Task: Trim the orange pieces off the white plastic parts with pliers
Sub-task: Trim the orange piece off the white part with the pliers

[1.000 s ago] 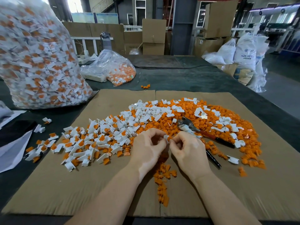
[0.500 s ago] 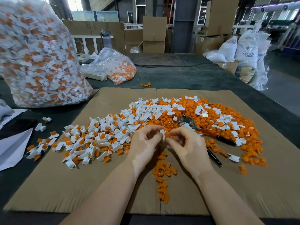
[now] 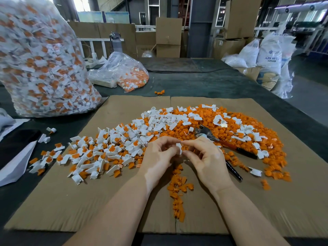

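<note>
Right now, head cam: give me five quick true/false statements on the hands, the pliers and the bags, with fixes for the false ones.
1. Both hands pinch one small white part between them. True: the left hand and right hand meet on it.
2. The pliers are in the right hand. False: they lie on the orange pieces behind the right hand, untouched.
3. The large clear bag at far left holds mixed white and orange parts. True.
4. The parts pile sits straight on the dark table. False: it lies on cardboard sheets.
5. The smaller bag is empty. False: orange pieces show inside it.
</note>
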`<move>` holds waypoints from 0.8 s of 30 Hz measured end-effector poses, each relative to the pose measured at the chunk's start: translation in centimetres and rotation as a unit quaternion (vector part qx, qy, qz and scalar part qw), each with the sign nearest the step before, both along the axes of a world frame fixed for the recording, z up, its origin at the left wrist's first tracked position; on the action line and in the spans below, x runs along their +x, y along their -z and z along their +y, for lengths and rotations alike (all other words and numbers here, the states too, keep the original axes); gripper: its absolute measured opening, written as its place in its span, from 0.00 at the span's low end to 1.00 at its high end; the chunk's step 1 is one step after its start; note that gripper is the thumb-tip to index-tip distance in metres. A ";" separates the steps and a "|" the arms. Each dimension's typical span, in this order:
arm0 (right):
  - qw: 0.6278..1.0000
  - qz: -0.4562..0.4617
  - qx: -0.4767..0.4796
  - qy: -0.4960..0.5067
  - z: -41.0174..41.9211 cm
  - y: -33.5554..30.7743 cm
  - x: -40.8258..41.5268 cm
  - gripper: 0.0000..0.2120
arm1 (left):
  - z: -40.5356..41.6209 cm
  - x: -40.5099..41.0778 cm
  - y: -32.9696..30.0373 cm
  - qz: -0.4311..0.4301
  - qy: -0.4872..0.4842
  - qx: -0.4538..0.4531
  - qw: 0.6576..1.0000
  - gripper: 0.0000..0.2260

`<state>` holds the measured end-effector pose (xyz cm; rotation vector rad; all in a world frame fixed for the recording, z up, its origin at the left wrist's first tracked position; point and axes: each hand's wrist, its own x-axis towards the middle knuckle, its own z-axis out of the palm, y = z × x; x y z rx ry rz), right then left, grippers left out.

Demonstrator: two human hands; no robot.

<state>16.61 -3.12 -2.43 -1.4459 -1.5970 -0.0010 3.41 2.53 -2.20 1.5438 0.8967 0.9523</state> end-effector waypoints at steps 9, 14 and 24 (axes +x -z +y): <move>0.998 0.003 -0.015 0.065 -0.2 -0.1 0.3 0.16 | 0.2 0.3 0.0 0.022 -0.023 0.014 0.999 0.03; 0.912 -0.095 -0.249 0.311 -0.3 -1.5 2.9 0.23 | 0.8 0.5 0.0 -0.022 -0.026 -0.054 0.998 0.04; 0.850 -0.167 -0.386 0.317 0.0 -3.2 4.8 0.23 | 1.5 0.7 -0.4 -0.095 -0.020 -0.159 0.983 0.05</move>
